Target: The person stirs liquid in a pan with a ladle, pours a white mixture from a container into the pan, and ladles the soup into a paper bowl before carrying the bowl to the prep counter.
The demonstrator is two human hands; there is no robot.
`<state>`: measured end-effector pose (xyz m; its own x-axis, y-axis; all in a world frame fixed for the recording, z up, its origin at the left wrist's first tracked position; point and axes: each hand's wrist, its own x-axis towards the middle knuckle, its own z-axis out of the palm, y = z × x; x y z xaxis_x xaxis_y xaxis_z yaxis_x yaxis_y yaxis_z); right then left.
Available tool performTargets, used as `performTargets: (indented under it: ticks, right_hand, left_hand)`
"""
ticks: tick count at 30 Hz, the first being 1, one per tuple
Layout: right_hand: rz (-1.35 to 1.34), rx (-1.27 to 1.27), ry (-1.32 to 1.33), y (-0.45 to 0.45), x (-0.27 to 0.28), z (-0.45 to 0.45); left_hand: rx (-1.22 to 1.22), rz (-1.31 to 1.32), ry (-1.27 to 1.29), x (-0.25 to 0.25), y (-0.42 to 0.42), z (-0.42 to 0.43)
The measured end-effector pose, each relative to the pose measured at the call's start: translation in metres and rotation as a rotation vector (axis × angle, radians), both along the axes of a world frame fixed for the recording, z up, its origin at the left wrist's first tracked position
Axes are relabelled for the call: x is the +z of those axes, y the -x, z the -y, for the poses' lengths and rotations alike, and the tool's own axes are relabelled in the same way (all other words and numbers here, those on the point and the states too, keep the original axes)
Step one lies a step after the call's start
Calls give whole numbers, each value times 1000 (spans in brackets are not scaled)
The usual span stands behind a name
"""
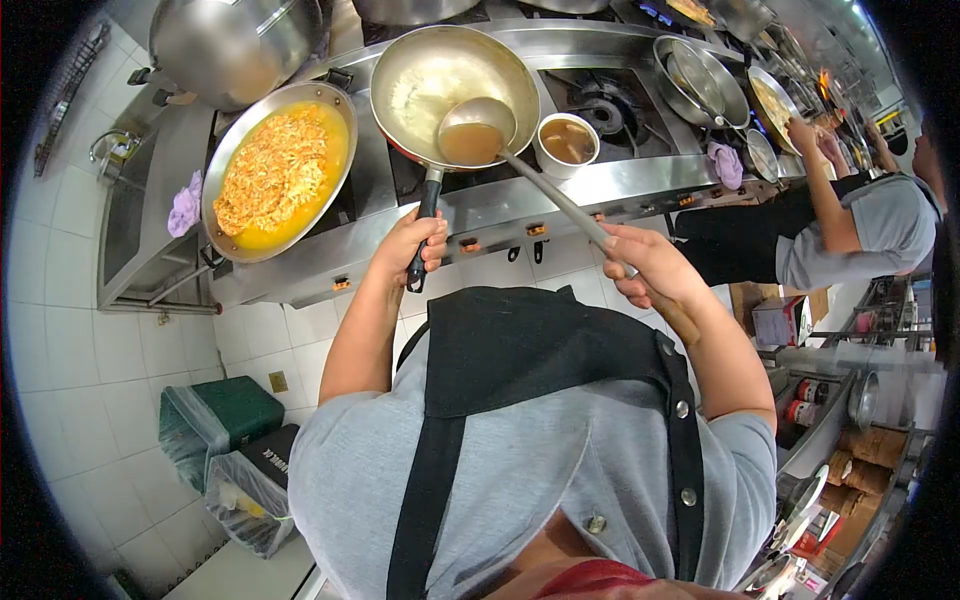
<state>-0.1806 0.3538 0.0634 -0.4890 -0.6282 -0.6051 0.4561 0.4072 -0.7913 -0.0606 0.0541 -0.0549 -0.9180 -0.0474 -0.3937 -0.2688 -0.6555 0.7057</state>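
Note:
My left hand [408, 247] is wrapped round the black handle of a frying pan [415, 80], which sits over the stove with a light, shiny film and pale bits inside. With my right hand [645, 265] I grip the long handle of a metal ladle [485, 118]. Its bowl, holding brown liquid, is inside the frying pan, near the rim closest to me. Just right of the pan stands a white tub [567, 146] of brown liquid with pieces in it. To the left, a wide pan [345, 155] holds an orange shredded mass in yellow-orange liquid.
A large metal pot [235, 50] stands at the back left. Right of the tub is a bare gas burner [605, 105], then metal bowls [700, 80]. A co-worker [870, 225] handles a pan farther right. Lined bins [215, 410] stand on the floor at left.

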Motion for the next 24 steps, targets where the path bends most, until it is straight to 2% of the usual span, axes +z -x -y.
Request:
performTargets:
  ticks: [2, 6, 10, 13, 20, 24]
  right_hand:
    - [264, -50, 157, 2, 4, -1]
    - [331, -41, 245, 0, 12, -1]
    - [305, -39, 297, 0, 25, -3]
    - [150, -106, 292, 0, 33, -7]
    - [119, -249, 313, 7, 35, -32]
    - [-20, -353, 223, 2, 26, -43]
  left_hand:
    - [-1, -2, -19, 0, -2, 1]
    - [-15, -11, -55, 1, -5, -1]
    - [-10, 0, -64, -2, -7, -1]
    - [-5, -16, -95, -3, -10, 1]
    - [2, -18, -113, -6, -10, 8]
    - [34, -12, -98, -2, -8, 11]
